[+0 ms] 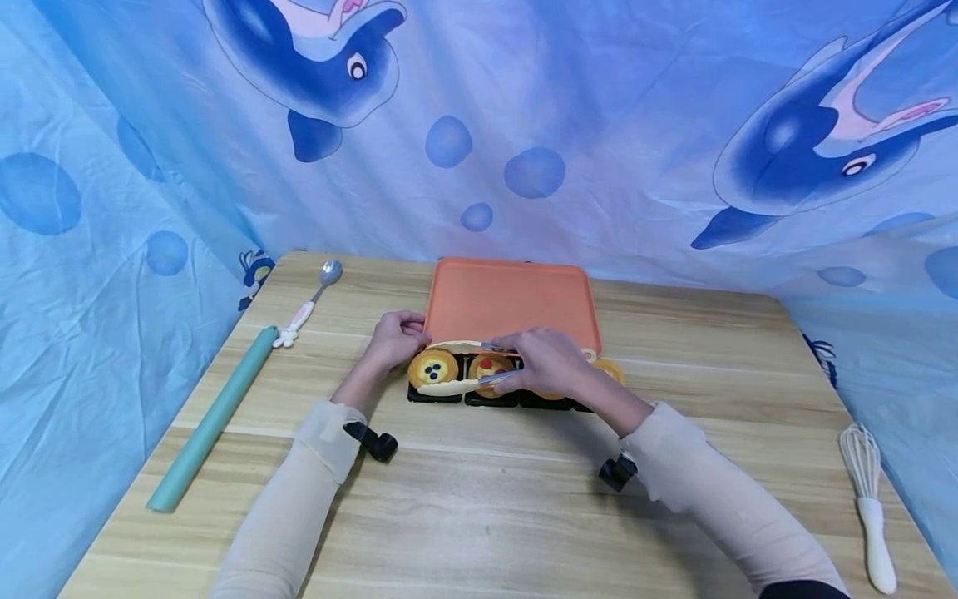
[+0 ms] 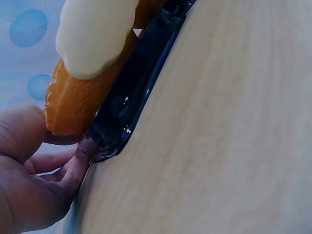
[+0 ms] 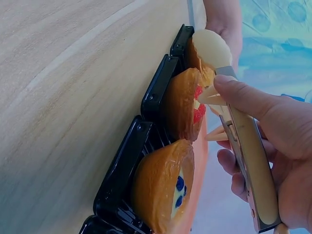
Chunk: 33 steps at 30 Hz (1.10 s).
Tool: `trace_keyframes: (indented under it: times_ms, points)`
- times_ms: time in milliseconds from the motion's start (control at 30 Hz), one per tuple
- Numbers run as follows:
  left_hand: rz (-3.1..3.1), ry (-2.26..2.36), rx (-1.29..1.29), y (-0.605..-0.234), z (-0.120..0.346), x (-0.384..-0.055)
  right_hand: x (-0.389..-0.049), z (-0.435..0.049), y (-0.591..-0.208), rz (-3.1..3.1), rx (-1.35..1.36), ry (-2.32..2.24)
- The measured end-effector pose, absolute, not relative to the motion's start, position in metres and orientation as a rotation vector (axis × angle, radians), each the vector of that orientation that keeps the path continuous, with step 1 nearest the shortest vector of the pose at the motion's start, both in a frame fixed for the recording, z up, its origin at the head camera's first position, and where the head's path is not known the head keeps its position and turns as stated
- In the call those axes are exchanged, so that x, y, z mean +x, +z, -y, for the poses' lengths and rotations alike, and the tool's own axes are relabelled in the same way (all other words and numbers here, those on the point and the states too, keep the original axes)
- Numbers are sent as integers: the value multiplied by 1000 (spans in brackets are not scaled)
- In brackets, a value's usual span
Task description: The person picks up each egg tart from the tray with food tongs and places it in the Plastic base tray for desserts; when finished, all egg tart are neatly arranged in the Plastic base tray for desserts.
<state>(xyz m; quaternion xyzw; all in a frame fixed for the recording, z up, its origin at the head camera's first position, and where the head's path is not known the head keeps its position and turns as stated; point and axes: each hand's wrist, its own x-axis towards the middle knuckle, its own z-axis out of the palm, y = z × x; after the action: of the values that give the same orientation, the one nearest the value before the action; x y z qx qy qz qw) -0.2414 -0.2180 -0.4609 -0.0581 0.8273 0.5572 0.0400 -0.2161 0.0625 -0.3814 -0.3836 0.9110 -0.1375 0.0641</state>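
Observation:
Cream-tipped tongs [image 1: 451,388] are in my right hand [image 1: 552,363], which grips them by the handles [image 3: 253,165]. Their two tips lie on either side of the leftmost tart [image 1: 422,374], topped with dark blue berries. At the left end of the row, my left hand [image 1: 394,339] pinches the corner of the black plastic tray [image 2: 127,105] under that tart, its thumb close to the crust. To the right sits a red-berry tart [image 3: 180,105] in its own black tray [image 3: 155,90]. Another blueberry tart [image 3: 156,183] follows, largely hidden by my right hand in the head view.
An orange serving tray [image 1: 512,299] lies directly behind the tart row. A spoon with a rabbit handle [image 1: 303,312] and a teal rolled tube [image 1: 217,416] are on the left of the wooden table [image 1: 479,516]. A whisk [image 1: 868,507] lies at the right edge.

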Motion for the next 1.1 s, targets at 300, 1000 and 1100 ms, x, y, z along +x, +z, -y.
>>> trace_keyframes:
  times_ms: [300,1000,1100]
  points:
    - [-2541,1721,-170,-461,218,-242,-216,-65,-380,-2740,-1098,-424]
    - [-2521,1703,-189,-461,216,-242,-208,-125,-355,-2739,-850,-797]
    - [-2529,1689,-185,-459,216,-240,-210,-150,-353,-2775,-719,-874]
